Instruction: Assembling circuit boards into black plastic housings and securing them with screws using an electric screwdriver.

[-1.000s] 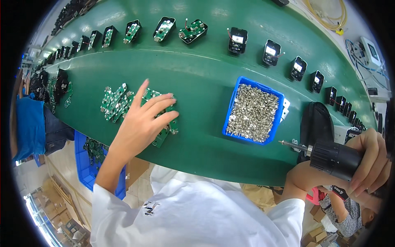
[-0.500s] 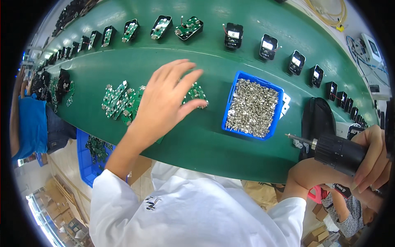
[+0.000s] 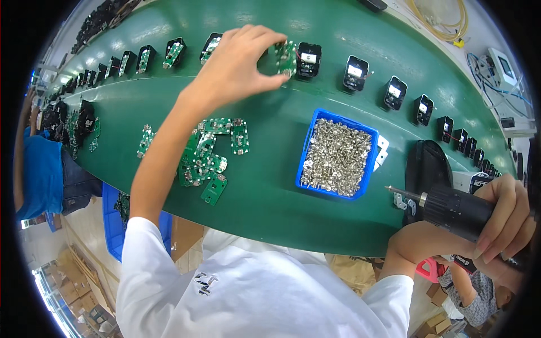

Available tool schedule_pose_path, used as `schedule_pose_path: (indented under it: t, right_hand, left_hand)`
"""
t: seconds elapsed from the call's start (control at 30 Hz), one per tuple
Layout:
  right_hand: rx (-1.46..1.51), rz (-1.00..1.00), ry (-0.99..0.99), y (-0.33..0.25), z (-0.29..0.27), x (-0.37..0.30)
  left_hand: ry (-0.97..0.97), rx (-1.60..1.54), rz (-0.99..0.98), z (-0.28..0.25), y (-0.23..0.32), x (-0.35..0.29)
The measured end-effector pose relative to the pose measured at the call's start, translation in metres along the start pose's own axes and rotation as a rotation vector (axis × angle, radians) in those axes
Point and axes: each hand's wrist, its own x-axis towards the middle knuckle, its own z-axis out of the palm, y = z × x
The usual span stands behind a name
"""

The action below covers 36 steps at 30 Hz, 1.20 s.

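My left hand (image 3: 239,65) grips a green circuit board (image 3: 286,58) between thumb and fingers, holding it on edge just left of an open black housing (image 3: 308,61). Below my forearm lies a loose pile of green circuit boards (image 3: 204,151). At the far right, my right hand (image 3: 504,219) is wrapped round a black electric screwdriver (image 3: 456,209), its bit pointing left. Between the hands stands a blue bin (image 3: 360,191) heaped with silver screws (image 3: 336,158). Another housing (image 3: 210,49) with a board in it is partly covered by my left hand.
Black housings curve along the bench (image 3: 265,208) to both sides; those on the left hold boards (image 3: 174,53). A black pouch (image 3: 428,166) and small metal brackets (image 3: 401,201) lie beside the screwdriver. A blue crate (image 3: 115,236) sits below the bench; a person in blue (image 3: 42,174) is at left.
My left hand has moved up and away from the board pile and now holds a circuit board beside a housing. My right hand keeps the screwdriver. The view has shifted slightly.
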Motion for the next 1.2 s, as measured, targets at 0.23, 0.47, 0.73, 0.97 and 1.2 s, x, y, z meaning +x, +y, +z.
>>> schedule_pose_path:
  t: [0.23,0.47,0.73,0.97,1.2]
  right_hand:
    - [0.005,-0.058,-0.069,-0.017,-0.035,-0.014]
    - [0.014,-0.083,-0.087,-0.011,-0.036,-0.013]
    - [0.025,-0.094,-0.144,-0.006,-0.039,-0.013]
    - [-0.012,-0.083,-0.173,-0.005,-0.042,-0.013]
    - [-0.022,-0.085,-0.176,-0.007,-0.043,-0.015]
  left_hand:
    - [-0.214,0.074,0.018,0.023,-0.035,0.052]
    - [-0.379,-0.119,-0.008,0.025,-0.053,0.070]
    - [-0.462,-0.281,-0.052,0.026,-0.068,0.073]
    - [-0.458,-0.405,-0.022,0.020,-0.065,0.071]
    - [-0.465,-0.291,-0.019,0.007,-0.049,0.060]
